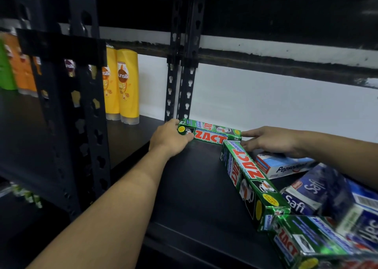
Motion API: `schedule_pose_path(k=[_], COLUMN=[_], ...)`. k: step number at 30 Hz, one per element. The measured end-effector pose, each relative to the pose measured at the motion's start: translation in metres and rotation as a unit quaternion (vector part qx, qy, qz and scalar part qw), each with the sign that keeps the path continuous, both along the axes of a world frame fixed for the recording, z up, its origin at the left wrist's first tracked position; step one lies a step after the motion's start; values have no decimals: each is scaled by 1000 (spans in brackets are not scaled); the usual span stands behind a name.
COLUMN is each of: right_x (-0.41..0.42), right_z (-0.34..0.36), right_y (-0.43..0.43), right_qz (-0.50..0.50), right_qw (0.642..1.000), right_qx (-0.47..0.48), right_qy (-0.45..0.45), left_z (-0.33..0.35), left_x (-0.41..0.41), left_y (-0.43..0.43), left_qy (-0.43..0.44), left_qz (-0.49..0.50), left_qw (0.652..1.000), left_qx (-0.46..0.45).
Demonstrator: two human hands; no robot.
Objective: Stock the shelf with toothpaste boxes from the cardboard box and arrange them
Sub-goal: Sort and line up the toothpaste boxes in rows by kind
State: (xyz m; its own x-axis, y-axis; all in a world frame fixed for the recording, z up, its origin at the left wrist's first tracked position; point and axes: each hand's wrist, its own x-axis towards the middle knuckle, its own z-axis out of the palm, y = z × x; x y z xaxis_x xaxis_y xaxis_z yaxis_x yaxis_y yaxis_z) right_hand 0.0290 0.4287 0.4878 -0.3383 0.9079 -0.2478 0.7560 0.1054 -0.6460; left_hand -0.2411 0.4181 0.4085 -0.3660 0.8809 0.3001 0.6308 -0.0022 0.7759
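Note:
A green Zact toothpaste box lies lengthwise at the back of the black shelf, against the white wall. My left hand grips its left end. My right hand has straight fingers that touch the box's right end. A second green Zact box lies at an angle, pointing from the first box toward me. Under my right hand lies a white and blue Pepsodent box. At the lower right are blue Safi boxes and another green Zact box, blurred.
Black slotted uprights stand at the shelf's back left, and a wider one is nearer me on the left. Yellow Sunsilk bottles and orange and green bottles fill the neighbouring shelf bay to the left.

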Motion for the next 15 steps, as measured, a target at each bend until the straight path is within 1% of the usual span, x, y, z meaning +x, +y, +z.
schedule_pose_path(k=[3, 5, 9, 10, 13, 15], right_x=[-1, 0, 5, 8, 21, 25], right_z=[9, 19, 43, 48, 51, 50], right_y=[-5, -14, -53, -67, -113, -137], right_qz=[17, 29, 52, 61, 88, 92], right_qw=[998, 993, 984, 977, 947, 930], right_qx=[27, 65, 145, 175, 266, 311], right_qy=[-50, -89, -93, -110, -159, -171], left_z=[2, 4, 10, 13, 23, 27], left_x=[2, 4, 11, 13, 25, 37], left_y=[-3, -8, -25, -31, -53, -67], left_qy=[6, 12, 40, 53, 86, 70], left_qz=[3, 4, 8, 14, 37, 15], left_qw=[1000, 1000, 999, 998, 994, 992], left_qx=[-4, -5, -6, -2, 57, 102])
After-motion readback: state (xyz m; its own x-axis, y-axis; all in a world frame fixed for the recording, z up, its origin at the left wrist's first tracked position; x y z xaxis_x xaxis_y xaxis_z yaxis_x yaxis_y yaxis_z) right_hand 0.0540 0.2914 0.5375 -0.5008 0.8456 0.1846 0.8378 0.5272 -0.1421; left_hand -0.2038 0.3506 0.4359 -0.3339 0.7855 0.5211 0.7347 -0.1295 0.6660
